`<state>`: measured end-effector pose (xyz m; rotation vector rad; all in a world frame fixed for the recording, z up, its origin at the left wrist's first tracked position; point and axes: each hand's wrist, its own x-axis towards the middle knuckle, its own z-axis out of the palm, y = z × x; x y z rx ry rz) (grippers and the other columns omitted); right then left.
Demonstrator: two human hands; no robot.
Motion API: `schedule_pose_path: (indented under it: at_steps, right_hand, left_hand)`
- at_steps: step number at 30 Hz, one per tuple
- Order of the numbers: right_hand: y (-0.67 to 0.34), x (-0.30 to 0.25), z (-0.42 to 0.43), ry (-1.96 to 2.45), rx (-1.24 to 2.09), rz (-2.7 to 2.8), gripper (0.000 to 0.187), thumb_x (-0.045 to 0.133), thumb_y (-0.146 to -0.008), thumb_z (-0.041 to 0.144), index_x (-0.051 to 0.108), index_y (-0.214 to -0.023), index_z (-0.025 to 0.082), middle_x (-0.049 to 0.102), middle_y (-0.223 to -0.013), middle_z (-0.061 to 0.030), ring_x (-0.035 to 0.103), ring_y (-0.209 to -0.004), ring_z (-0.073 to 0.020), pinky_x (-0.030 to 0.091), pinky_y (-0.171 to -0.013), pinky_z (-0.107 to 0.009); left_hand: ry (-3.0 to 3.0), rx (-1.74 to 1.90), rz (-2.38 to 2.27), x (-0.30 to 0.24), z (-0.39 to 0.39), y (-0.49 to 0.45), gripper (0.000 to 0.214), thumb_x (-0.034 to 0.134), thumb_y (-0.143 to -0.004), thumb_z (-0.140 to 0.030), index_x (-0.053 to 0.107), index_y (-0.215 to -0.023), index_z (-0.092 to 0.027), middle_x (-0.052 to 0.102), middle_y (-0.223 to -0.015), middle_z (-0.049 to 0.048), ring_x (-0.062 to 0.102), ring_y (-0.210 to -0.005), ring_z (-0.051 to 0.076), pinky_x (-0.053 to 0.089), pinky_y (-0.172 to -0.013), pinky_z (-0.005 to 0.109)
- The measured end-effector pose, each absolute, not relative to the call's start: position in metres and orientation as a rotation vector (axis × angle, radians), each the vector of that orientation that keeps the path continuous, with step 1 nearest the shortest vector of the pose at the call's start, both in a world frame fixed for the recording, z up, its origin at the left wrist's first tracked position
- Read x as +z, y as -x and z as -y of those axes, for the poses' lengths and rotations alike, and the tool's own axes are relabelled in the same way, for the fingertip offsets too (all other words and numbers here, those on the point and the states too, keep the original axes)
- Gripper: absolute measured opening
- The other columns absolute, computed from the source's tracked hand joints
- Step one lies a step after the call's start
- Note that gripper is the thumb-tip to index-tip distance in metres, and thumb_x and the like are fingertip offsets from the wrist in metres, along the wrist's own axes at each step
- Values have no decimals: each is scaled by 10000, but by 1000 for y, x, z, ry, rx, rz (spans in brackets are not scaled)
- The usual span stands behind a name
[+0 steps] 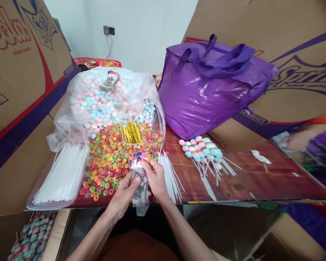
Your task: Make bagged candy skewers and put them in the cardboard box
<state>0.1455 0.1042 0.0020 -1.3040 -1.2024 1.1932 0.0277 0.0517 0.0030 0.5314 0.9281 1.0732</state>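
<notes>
Left hand (pixel 125 190), right hand (pixel 156 177) pinching plastic packets (pixel 140 189), near table edge (pixel 233 201), bare wood (pixel 250 183) rightward

Stack of clear plastic bags (pixel 140 193), blue-pink printed headers pointing away, held between left hand (pixel 125 190) and right hand (pixel 155 177).

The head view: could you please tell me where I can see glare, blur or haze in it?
In the head view, white glare streaks the purple tote bag; the co-worker's hand at the right looks blurred; clear plastic veils the pink and blue candies; small print on the held clear packets is unreadable.
</notes>
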Motion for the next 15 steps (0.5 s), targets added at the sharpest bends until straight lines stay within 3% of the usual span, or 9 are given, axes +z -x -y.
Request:
schedule_pose_path:
  at_steps: [4,7,10,12,15]
  right_hand:
    - [-146,-4,-101,1360,1127,1306,358,535,-912,466,557,-681,194,474,-583,37,438,-558,-124,377,-517,-241]
    - [-154,1,-105,1313,1139,1333,234,636,-843,389,664,-976,198,643,-783,3,579,-692,-151,476,-638,-251]
    - [-171,14,-111,1148,1258,1450,561,698,-767,257,576,-1315,245,701,-1017,-24,649,-913,-175,508,-829,-291]
    - [-186,26,-111,1037,1401,1639,515,673,-786,233,621,-1298,251,721,-989,-17,659,-911,-182,506,-852,-309]
    - [-205,37,-106,995,1441,1879,281,638,-829,250,745,-1089,243,739,-946,-10,657,-856,-190,501,-816,-305]
  left_hand:
    - [-596,1082,-1032,3,-53,-30,527,759,-768,-469,615,-1158,-145,735,-926,82,686,-698,172,538,-645,264]
    - [-670,907,-1037,4,-52,-24,556,743,-763,-507,603,-1168,-153,728,-854,82,677,-598,183,512,-542,263]
    - [-804,665,-953,6,-52,-13,517,702,-799,-503,616,-1194,-180,729,-839,92,685,-589,199,485,-505,253]
    - [-906,554,-914,9,-54,-7,460,665,-838,-464,632,-1210,-195,729,-832,92,674,-578,194,481,-510,256]
    - [-1065,523,-922,17,-65,-2,351,644,-855,-406,688,-1136,-200,720,-889,90,656,-651,194,496,-559,269]
